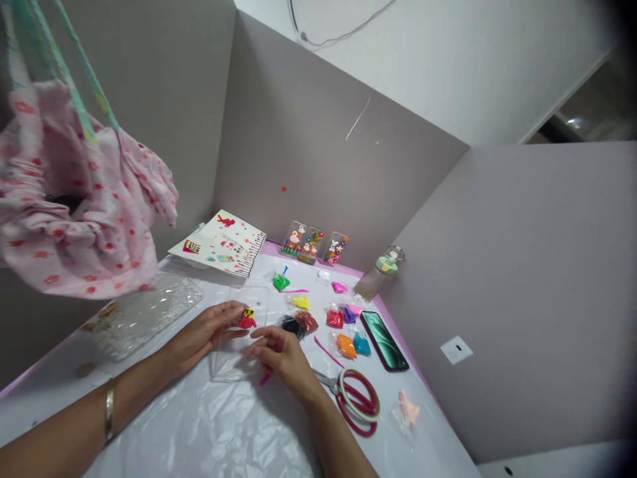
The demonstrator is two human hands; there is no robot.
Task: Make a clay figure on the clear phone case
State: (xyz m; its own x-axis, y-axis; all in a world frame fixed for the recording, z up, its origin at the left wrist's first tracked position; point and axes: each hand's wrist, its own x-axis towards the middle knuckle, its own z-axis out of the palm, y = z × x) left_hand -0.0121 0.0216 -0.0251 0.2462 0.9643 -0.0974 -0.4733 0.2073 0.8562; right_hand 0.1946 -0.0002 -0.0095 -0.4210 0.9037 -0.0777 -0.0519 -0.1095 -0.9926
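Note:
My left hand [206,334] rests on a clear plastic sheet [233,362] and pinches a small red and yellow clay figure [247,318] with its fingertips. My right hand [279,355] lies just right of the figure, fingers curled, with a pink tool [265,379] poking out beneath it. A metal bangle [109,409] circles my left wrist. Small bags of coloured clay lie beyond the hands: green [281,282], yellow [300,303], black [290,325], brown [307,322], red [335,318], orange [346,345] and blue [361,344].
Red-handled scissors [357,400] lie right of my right arm. A phone [384,340] lies by the right partition. A clear tray [144,315] sits at left, a printed card [221,244] and decorated clear cases [303,243] at the back. Pink cloth [74,199] hangs upper left.

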